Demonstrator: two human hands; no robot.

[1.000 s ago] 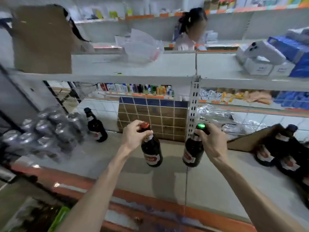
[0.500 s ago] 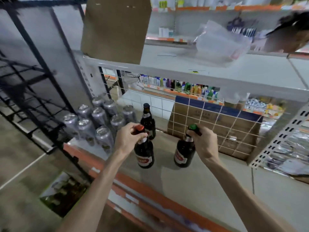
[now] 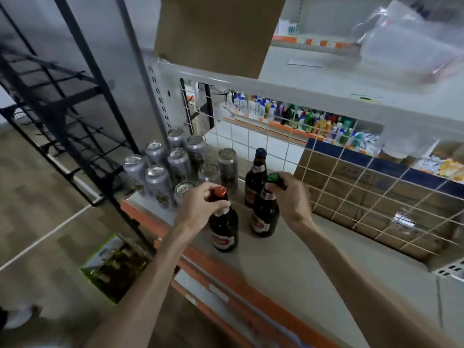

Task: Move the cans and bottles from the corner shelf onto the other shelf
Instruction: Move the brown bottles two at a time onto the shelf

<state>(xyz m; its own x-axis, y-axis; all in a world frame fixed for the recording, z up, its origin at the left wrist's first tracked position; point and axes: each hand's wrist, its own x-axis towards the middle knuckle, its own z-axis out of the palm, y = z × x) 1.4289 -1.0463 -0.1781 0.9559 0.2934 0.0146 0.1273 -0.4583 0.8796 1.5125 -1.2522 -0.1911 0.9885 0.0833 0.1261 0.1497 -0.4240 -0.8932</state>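
My left hand (image 3: 200, 205) grips the neck of a dark bottle with a red cap (image 3: 224, 228). My right hand (image 3: 291, 199) grips the neck of a dark bottle with a green cap (image 3: 265, 217). Both bottles are upright over the grey shelf (image 3: 288, 267), close to its surface; whether they touch it I cannot tell. A third dark bottle with a blue cap (image 3: 255, 175) stands just behind them. Several silver cans (image 3: 160, 172) are bunched at the shelf's left end.
A white wire grid (image 3: 351, 187) backs the shelf, with cardboard boxes (image 3: 334, 172) behind it. An upper shelf (image 3: 301, 84) carries a cardboard sheet (image 3: 216, 33). A black metal rack (image 3: 57, 101) stands to the left. A green crate of bottles (image 3: 114, 267) sits on the floor.
My view has swung left. Both hands have carried their bottles left along the shelf, closer to the cans and the blue-capped bottle.
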